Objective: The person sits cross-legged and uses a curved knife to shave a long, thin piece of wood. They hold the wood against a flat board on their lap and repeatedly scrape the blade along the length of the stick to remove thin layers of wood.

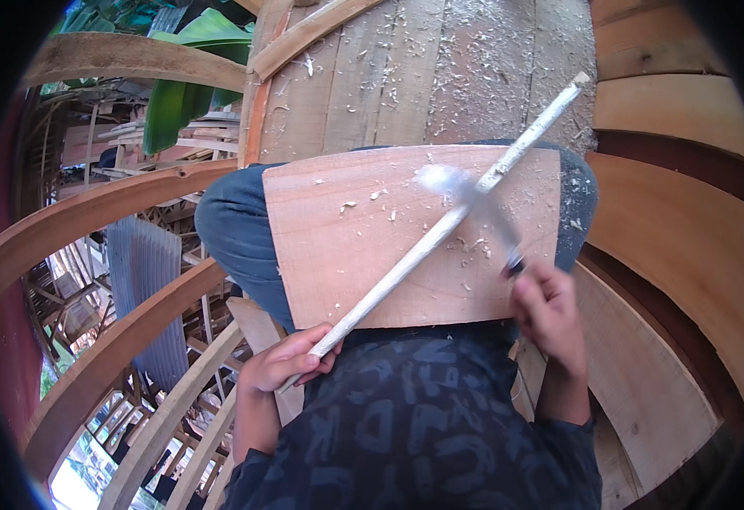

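Nearest the camera is the person's dark shirt with a faded pale print (pixel 423 408). Just ahead of it, the long, thin, pale wooden stick (pixel 419 253) slants over the lap, its far end up to the right, past the far edge of a broad, flat, light reddish-brown wooden board (pixel 329 255); whether stick and board touch is unclear. The left hand (pixel 291 361) has its fingers wrapped round the stick near its lower end. The right hand (pixel 549 310) has its fingers closed on the dark handle of a metal-bladed knife (pixel 499 225), whose blurred blade meets or crosses the stick.

The stick looks pale and bare along most of its length, with faint darker patches, so the shaving seems well along; perhaps some smoothing is left, though the underside is hidden. Small curled pale wood shavings (pixel 348 206) dot the board, which rests across crossed legs in blue-grey trousers (pixel 240 234). Beyond, more shavings litter the brown plank floor (pixel 397 76). Curved brown wooden rails (pixel 117 204) stand to the left.
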Available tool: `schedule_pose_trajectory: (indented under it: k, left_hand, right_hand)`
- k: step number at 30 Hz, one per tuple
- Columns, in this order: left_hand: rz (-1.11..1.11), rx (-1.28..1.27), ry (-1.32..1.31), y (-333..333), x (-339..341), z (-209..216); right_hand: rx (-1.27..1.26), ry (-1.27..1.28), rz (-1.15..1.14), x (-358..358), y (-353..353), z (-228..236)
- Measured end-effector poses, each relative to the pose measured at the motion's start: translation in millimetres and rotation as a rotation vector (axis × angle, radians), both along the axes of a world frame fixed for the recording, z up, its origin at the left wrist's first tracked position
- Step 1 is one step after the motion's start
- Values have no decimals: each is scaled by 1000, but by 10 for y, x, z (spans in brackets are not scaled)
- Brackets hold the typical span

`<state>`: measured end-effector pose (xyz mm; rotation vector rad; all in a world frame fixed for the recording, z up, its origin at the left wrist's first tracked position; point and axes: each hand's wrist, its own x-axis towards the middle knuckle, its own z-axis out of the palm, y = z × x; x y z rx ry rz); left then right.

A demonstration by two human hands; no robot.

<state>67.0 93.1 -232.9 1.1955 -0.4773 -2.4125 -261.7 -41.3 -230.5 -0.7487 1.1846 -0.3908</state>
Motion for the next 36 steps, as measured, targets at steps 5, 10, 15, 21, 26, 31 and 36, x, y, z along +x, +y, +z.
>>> schedule_pose_trajectory:
  k: [5, 10, 15, 21, 26, 31, 36]
  left_hand:
    - [19, -3, -16, 23, 0, 6]
    - [6, 38, -19, 70, 38, -13]
    - [10, -30, -49, -27, -22, -34]
    - [29, 13, 34, 1, -6, -20]
    - [27, 0, 33, -2, 12, -11]
    - [18, 0, 25, 0, -19, -21]
    - [9, 4, -4, 18, 26, -10]
  right_hand:
    - [-80, 38, -52, -87, -119, -67]
    - [-144, 125, -66, -80, -126, -48]
    - [-602, 416, -96, 50, 104, -351]
    - [-985, 690, -9, 54, 30, -315]
    - [-490, 200, 53, -157, 4, -144]
    - [-101, 146, -25, -83, -164, -14]
    - [-80, 37, 2, -21, -142, -54]
